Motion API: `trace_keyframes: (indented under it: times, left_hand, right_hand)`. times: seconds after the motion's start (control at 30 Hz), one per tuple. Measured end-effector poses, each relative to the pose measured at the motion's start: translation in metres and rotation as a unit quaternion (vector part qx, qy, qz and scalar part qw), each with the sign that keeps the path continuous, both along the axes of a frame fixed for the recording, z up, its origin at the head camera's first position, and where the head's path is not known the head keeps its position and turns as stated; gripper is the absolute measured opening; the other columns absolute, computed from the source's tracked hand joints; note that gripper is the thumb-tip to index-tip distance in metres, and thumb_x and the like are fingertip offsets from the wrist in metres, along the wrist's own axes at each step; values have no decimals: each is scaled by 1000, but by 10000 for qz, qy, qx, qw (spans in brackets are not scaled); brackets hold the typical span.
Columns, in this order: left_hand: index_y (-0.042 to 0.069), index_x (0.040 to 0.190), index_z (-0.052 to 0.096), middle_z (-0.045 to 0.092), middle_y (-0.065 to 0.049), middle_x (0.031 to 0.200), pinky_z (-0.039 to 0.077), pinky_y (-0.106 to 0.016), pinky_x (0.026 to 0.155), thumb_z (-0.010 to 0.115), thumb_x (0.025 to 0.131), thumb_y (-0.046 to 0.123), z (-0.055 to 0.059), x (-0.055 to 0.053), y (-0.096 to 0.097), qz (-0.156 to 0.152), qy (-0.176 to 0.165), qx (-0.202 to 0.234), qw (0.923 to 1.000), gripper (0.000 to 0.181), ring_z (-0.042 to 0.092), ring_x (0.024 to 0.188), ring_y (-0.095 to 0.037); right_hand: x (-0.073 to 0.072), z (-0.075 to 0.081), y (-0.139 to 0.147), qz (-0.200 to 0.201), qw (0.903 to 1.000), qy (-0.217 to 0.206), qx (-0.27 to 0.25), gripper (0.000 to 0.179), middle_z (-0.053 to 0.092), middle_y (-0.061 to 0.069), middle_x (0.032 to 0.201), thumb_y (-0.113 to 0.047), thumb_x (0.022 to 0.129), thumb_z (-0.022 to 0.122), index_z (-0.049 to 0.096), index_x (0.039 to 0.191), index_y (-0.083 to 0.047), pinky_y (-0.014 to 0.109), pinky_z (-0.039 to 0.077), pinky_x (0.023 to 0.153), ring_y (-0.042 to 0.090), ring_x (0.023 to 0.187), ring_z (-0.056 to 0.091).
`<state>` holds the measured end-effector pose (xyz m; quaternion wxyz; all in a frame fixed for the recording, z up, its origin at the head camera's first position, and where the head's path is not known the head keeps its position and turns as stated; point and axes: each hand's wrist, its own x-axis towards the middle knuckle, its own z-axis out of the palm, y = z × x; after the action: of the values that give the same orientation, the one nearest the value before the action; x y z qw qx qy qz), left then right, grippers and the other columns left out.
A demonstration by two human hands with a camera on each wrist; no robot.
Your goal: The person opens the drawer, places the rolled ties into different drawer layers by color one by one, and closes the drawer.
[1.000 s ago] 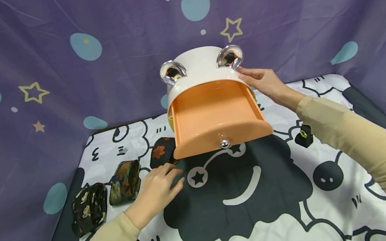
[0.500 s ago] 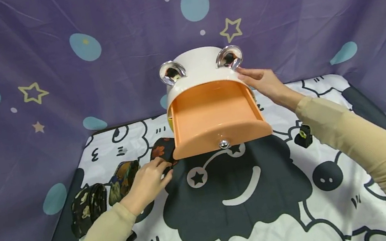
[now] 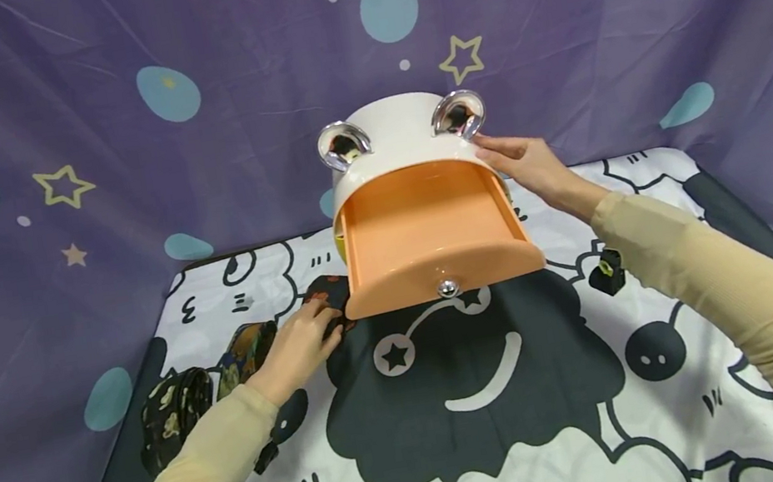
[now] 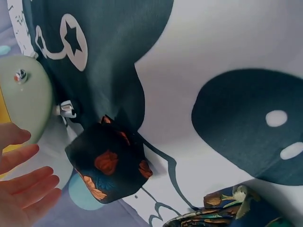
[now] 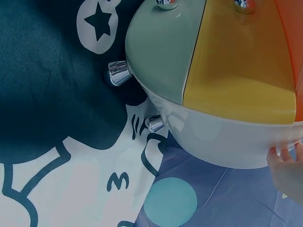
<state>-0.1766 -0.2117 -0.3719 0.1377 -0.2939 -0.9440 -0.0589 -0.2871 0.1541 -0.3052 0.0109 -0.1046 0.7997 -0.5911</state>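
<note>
A white frog-shaped cabinet (image 3: 407,128) with chrome eye rings stands at the back, its top orange drawer (image 3: 429,221) pulled out and bare inside. Below it, green (image 5: 161,52) and yellow (image 5: 241,71) drawer fronts show in the right wrist view. My right hand (image 3: 533,169) rests its extended fingers on the cabinet's white side, under the right eye. My left hand (image 3: 299,346) reaches over a dark folded cloth bundle with orange flowers (image 4: 106,163), left of the drawer. In the left wrist view its fingers are spread and straight beside the bundle, holding nothing.
Two more patterned dark bundles, a brown-green one (image 3: 246,352) and a black one (image 3: 173,414), lie to the left, partly behind my left arm. A small black item (image 3: 607,273) sits by my right forearm. A purple curtain (image 3: 247,128) hangs behind the table.
My left hand has moved a little left and away from me, from in front of the drawer's left corner to over the flowered bundle. The right hand and the drawer look unchanged.
</note>
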Motion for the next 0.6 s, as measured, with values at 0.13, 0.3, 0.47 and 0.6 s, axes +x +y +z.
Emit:
trace_keyframes:
  times: [0.13, 0.3, 0.47, 0.6]
  left_hand:
    - [-2, 96, 63, 56, -20, 101, 48, -38, 72, 63, 81, 12, -1, -8, -2, 149, -170, -6, 9997, 21, 57, 87, -30]
    - [-2, 97, 63, 56, -18, 100, 47, -38, 74, 63, 80, 10, -2, -17, -5, 255, -315, 82, 9991, 21, 55, 89, -30]
    - [-4, 98, 62, 56, -18, 96, 47, -38, 73, 62, 80, 7, -2, -26, -10, 252, -372, 211, 9988, 21, 55, 86, -29]
    - [-6, 99, 61, 54, -19, 95, 47, -38, 71, 61, 81, 6, -3, -33, -13, 307, -463, 263, 9981, 21, 55, 85, -30]
  right_hand:
    - [0, 0, 0, -12, 10000, -18, 8, 60, 42, -4, 134, -46, 81, 57, 45, 131, -15, 35, 22, 104, 16, 128, 30]
    - [0, 0, -1, -4, 10000, -37, 45, 61, 41, -3, 135, -47, 80, 57, 44, 131, -16, 36, 22, 104, 16, 129, 29]
    - [-1, 1, -1, 25, 10000, -32, 63, 62, 41, -3, 135, -47, 80, 57, 43, 131, -15, 36, 22, 104, 16, 129, 29]
    - [0, 1, -1, 13, 10000, -53, 57, 62, 41, -4, 135, -47, 80, 57, 44, 131, -16, 37, 22, 104, 16, 129, 29]
